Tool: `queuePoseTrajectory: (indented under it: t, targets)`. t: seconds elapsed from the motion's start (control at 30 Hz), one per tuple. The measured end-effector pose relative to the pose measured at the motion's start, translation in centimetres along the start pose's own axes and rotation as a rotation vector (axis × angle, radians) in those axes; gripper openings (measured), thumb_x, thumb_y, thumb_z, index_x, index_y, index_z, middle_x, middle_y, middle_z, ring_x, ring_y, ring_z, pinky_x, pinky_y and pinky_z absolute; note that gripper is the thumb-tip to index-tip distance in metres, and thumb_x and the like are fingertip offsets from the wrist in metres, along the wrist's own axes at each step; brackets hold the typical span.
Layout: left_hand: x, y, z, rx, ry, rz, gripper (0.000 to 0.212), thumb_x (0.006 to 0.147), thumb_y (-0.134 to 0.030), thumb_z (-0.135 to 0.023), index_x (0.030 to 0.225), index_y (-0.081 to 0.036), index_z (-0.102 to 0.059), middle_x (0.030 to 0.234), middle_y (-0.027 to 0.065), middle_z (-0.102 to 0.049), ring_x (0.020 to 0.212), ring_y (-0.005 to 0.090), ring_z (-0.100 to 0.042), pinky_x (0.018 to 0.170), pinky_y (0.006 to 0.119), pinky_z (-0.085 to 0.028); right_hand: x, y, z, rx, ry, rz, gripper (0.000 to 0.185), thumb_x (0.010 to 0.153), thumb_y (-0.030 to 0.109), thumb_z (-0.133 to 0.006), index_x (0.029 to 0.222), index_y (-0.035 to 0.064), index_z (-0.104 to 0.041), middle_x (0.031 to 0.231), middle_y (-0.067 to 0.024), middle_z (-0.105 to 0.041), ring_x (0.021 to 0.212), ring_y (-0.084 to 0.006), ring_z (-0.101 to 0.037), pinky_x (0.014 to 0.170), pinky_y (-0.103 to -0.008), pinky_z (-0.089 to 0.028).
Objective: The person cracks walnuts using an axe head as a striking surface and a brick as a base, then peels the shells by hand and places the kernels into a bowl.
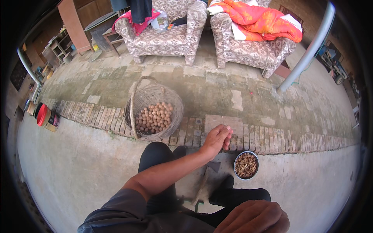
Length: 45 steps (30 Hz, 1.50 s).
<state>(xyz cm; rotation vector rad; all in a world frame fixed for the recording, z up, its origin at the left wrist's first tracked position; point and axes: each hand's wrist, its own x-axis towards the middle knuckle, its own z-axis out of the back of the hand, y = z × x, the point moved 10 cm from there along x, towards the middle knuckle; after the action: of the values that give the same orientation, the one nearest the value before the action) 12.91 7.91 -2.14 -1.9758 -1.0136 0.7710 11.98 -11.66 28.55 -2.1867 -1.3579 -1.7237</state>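
Observation:
My left hand (217, 139) is stretched out over the front edge of a flat tile (212, 121) on the brick ledge, its fingers curled together; whether something small is in them cannot be told. Close to the camera at bottom right is my right hand (253, 218), back upward, fingers bent and their tips hidden. A round bowl (234, 166) of shelled or cracked walnut pieces (246, 166) stands on the concrete, right of my left hand. Left of the tile, a wicker basket (174, 100) with a tall handle holds many whole walnuts (154, 118). An axe (214, 166) lies between my feet.
The brick ledge (265, 139) runs across the view, a step above the concrete (87, 157). Two patterned armchairs (163, 39) stand beyond, one bearing an orange quilt (262, 23). A metal post (306, 49) rises at right; a red-rimmed bucket (52, 121) is at left.

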Motion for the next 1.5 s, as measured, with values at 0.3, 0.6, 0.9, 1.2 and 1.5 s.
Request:
queuePoseTrajectory:
  t: [0.3,0.6,0.9,1.2,1.5]
  targets:
    - [0.0,0.0,-0.1,-0.005,-0.023,0.001,0.031,0.106,-0.033,-0.056,0.103,-0.003,-0.062,0.084,0.0023,-0.056,0.064,0.0101,-0.054,0.053,0.027,-0.049,-0.3,0.6,0.2,-0.117,-0.010,0.051,0.016,0.088,0.010,-0.076,0.086,-0.0029,-0.066,0.096,-0.0264,-0.069,0.065,-0.0327,-0.070,0.055,-0.0430,-0.064]
    - [0.0,0.1,-0.2,-0.019,-0.028,0.011,0.030,0.106,-0.033,-0.056,0.102,-0.004,-0.061,0.084,0.0019,-0.056,0.063,0.0098,-0.054,0.053,0.026,-0.048,-0.1,1.1,0.1,-0.180,0.018,0.048,0.016,0.087,0.011,-0.076,0.083,-0.0020,-0.066,0.096,-0.0241,-0.069,0.069,-0.0311,-0.070,0.056,-0.0422,-0.064]
    - [0.0,0.4,-0.1,-0.015,-0.022,0.015,0.031,0.106,-0.034,-0.056,0.102,-0.004,-0.062,0.083,0.0009,-0.056,0.063,0.0092,-0.054,0.054,0.026,-0.049,-0.5,1.3,0.2,-0.204,0.024,0.072,0.015,0.088,0.011,-0.075,0.085,-0.0022,-0.067,0.095,-0.0235,-0.069,0.070,-0.0310,-0.070,0.057,-0.0417,-0.064]
    - [0.0,0.2,-0.2,0.014,0.008,0.011,0.032,0.107,-0.035,-0.055,0.105,-0.003,-0.062,0.088,0.0024,-0.057,0.066,0.0107,-0.056,0.056,0.028,-0.051,-2.3,1.3,0.4,-0.297,-0.048,0.058,0.016,0.089,0.011,-0.073,0.086,-0.0020,-0.066,0.093,-0.0234,-0.069,0.070,-0.0333,-0.071,0.057,-0.0429,-0.064]
    - [-1.3,-4.1,-1.5,-0.025,0.060,-0.154,0.029,0.108,-0.030,-0.054,0.107,-0.003,-0.061,0.089,0.0020,-0.057,0.071,0.0084,-0.055,0.062,0.025,-0.050,-1.4,-3.4,9.1,-0.497,-0.243,-0.234,0.033,0.086,-0.016,-0.064,0.118,-0.0081,-0.060,0.122,-0.0226,-0.060,0.111,-0.0261,-0.064,0.098,-0.0348,-0.052]
